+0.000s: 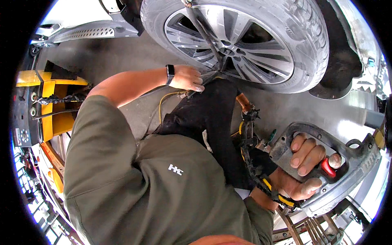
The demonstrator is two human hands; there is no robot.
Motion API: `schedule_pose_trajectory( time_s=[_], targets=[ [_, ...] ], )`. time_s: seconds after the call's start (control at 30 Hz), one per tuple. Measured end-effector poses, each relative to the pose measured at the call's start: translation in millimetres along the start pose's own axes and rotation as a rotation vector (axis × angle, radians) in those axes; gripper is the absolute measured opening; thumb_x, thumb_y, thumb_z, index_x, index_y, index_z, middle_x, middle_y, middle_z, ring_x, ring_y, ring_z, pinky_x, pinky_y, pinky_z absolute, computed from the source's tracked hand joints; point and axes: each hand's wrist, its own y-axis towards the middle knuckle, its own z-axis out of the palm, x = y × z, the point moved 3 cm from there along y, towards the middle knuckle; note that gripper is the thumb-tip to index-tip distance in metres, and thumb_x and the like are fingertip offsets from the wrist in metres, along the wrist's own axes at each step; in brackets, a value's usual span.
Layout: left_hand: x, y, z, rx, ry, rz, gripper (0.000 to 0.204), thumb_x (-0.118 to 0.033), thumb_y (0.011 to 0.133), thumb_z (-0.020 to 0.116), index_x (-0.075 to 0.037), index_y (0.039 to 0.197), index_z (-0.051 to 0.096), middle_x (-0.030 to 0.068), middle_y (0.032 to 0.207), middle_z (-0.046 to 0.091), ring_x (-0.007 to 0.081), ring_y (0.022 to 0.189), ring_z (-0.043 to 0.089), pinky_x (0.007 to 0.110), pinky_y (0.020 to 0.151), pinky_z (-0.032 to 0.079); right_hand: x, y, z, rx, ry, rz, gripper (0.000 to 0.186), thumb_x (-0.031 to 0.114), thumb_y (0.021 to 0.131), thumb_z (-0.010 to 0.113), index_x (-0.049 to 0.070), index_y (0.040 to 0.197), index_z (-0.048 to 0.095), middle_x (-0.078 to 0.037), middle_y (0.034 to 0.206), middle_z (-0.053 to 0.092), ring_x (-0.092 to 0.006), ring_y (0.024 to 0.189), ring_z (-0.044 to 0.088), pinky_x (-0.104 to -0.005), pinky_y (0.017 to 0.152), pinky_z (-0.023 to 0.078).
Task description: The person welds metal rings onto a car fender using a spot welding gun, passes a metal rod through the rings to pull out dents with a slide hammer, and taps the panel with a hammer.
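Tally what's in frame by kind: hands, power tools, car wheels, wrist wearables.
Hands: 2, the left hand at the wheel's lower rim, the right hand closed on the tool's handle
Power tools: 1, grey power tool with red trigger
Car wheels: 1, alloy wheel
Wrist wearables: 1, black wristband
Total: 5

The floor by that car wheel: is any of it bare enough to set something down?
Yes: bare grey floor between the wheel and the yellow machine. It is crowded around the right hand, its grey tool and tangled cables.
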Motion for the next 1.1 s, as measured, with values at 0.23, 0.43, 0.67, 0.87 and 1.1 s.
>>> schedule_pose_trajectory(
  time_s=[0.23, 0.43, 0.67, 0.87, 1.1],
  targets=[
    [17.7, 19.9, -12.3, 0.095, -0.026, 0.247, 0.041, -0.038, 0.073, 0.077, -0.013, 0.094, 0.053, 0.0044, 0.09, 0.057, 0.0273, 0.088, 0.061, 0.043, 0.075, 0.052, 7.7, 0.2, -12.3, 0.104, -0.036, 0.03, 0.059, 0.038, 0.095, 0.072, 0.014, 0.141, 0.043, -0.002, 0.074, 0.058, -0.0211, 0.067, 0.058, -0.0424, 0.071, 0.048],
    [32.9, 11.9, -117.5, -0.244, -0.24, -0.189, 0.024, -0.028, 0.082, 0.072, -0.007, 0.086, 0.061, 0.0119, 0.081, 0.061, 0.0363, 0.076, 0.061, 0.047, 0.063, 0.049, 8.8, 0.6, -9.6, 0.099, -0.045, 0.032, 0.058, 0.038, 0.093, 0.073, 0.013, 0.137, 0.046, -0.003, 0.072, 0.059, -0.0222, 0.065, 0.059, -0.0421, 0.069, 0.047],
    [21.5, 8.1, -207.9, -0.586, -0.527, -0.698, 0.029, -0.03, 0.091, 0.066, -0.002, 0.084, 0.063, 0.0149, 0.073, 0.062, 0.0315, 0.074, 0.062, 0.044, 0.067, 0.047, -0.5, -5.5, -17.7, 0.04, -0.082, 0.09, 0.058, 0.044, 0.091, 0.075, 0.012, 0.129, 0.045, -0.003, 0.072, 0.058, -0.0217, 0.062, 0.056, -0.0429, 0.069, 0.046],
    [19.5, 27.8, -214.6, -0.227, -1.091, -0.965, 0.046, -0.042, 0.102, 0.048, -0.003, 0.083, 0.062, 0.0085, 0.075, 0.062, 0.0193, 0.075, 0.058, 0.037, 0.07, 0.046, -7.6, -6.4, -6.0, 0.143, -0.03, 0.065, 0.053, 0.037, 0.089, 0.076, 0.01, 0.125, 0.048, -0.005, 0.073, 0.059, -0.0225, 0.067, 0.058, -0.0444, 0.073, 0.048],
    [-34.3, 44.1, -192.1, 0.281, -0.971, -0.919, 0.063, -0.054, 0.102, 0.043, 0.0, 0.079, 0.065, 0.0145, 0.071, 0.064, 0.0273, 0.07, 0.061, 0.044, 0.07, 0.048, -1.5, -12.0, 5.8, 0.142, -0.178, 0.232, 0.055, 0.039, 0.09, 0.075, 0.011, 0.127, 0.047, -0.002, 0.073, 0.055, -0.0186, 0.068, 0.056, -0.0419, 0.076, 0.047]
  ],
)
